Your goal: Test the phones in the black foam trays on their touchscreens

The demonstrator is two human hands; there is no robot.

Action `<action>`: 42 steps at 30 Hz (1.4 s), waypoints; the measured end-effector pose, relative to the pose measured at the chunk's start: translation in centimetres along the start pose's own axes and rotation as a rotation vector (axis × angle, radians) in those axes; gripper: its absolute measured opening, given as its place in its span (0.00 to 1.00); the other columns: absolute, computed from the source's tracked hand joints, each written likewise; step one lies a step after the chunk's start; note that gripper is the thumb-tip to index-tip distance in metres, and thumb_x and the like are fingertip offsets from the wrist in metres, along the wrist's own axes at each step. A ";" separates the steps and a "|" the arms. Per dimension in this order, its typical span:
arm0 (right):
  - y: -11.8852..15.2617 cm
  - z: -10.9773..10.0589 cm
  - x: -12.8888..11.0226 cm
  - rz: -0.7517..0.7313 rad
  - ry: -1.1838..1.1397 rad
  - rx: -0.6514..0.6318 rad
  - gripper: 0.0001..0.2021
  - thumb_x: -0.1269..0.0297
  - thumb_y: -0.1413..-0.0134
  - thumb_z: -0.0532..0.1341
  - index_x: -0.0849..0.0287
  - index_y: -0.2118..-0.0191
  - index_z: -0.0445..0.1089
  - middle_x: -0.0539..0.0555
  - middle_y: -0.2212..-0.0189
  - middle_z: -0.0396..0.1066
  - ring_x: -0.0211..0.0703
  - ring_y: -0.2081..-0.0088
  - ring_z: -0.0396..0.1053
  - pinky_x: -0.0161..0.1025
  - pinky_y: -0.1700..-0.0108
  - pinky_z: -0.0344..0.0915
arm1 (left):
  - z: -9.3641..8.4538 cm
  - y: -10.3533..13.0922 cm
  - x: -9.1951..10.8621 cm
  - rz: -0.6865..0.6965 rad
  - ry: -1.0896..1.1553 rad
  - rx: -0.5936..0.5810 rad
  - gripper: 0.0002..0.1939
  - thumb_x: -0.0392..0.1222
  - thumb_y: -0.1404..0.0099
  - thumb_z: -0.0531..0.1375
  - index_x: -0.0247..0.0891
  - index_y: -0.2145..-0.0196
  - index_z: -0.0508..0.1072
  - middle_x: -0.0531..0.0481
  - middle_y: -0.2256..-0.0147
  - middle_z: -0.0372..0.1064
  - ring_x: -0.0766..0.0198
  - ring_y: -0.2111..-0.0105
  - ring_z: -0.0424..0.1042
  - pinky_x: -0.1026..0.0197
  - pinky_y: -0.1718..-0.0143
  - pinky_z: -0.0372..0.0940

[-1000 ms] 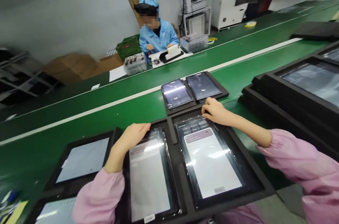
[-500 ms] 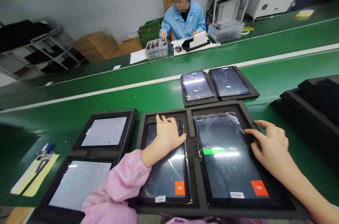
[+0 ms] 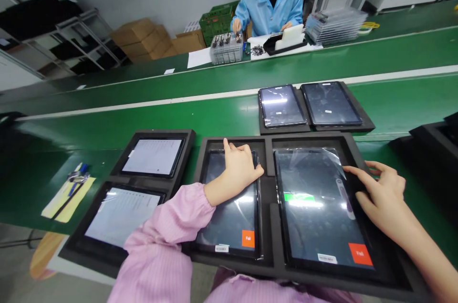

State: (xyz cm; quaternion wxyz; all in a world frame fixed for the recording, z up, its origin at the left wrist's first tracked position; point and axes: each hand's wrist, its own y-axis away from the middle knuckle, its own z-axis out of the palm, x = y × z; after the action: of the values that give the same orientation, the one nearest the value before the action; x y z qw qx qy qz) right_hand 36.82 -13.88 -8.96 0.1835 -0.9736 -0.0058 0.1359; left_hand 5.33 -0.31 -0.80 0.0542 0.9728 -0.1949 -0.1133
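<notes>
1. Left tablet point(image 3: 223, 224) and right tablet point(image 3: 317, 226) lie side by side in a black tray point(image 3: 269, 189) on the tabletop point(image 3: 229, 119), each showing a red "Fail" box point(image 3: 248, 239).
2. Left hand point(image 3: 239, 167): fingers spread over the left tablet's upper part, clamped on nothing.
3. Right hand point(image 3: 384, 195): index finger at the right tablet's edge, thumb apart.
4. Progress, in my judgement: both units seated and lit; on-screen work appears unfinished, with a green band point(image 3: 299, 197) and slider point(image 3: 345, 199) displayed on the right one.
</notes>
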 end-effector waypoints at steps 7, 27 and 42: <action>-0.3 -0.5 -0.2 0.027 0.010 -0.028 0.24 0.74 0.40 0.51 0.54 0.43 0.73 0.69 0.47 0.59 0.76 0.44 0.63 0.65 0.53 0.66 | -1.3 0.2 -0.1 0.006 0.002 -0.075 0.36 0.62 0.33 0.56 0.21 0.47 0.71 0.25 0.54 0.76 0.30 0.45 0.70 0.30 0.32 0.36; 0.2 -4.0 -2.9 -0.185 -0.233 0.071 0.22 0.59 0.29 0.51 0.48 0.66 0.82 0.59 0.45 0.66 0.63 0.45 0.65 0.64 0.43 0.58 | -3.1 0.9 -9.5 0.393 0.111 -0.432 0.63 0.55 0.48 0.72 0.33 0.27 0.43 0.24 0.29 0.45 0.38 0.29 0.49 0.32 0.30 0.33; -1.6 -3.7 -8.2 -0.715 -0.091 -0.297 0.14 0.58 0.32 0.58 0.42 0.46 0.76 0.62 0.38 0.62 0.65 0.40 0.61 0.74 0.41 0.56 | -1.7 1.1 -14.7 0.379 0.256 -0.172 0.33 0.43 0.48 0.72 0.40 0.46 0.68 0.43 0.46 0.69 0.48 0.45 0.70 0.51 0.41 0.60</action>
State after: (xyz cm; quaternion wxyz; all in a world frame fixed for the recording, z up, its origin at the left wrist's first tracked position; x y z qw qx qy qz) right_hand 29.99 -14.19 -2.95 0.0759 -0.9191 -0.3725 0.1039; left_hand -7.93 4.53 3.93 0.1812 0.9172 -0.3549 0.0071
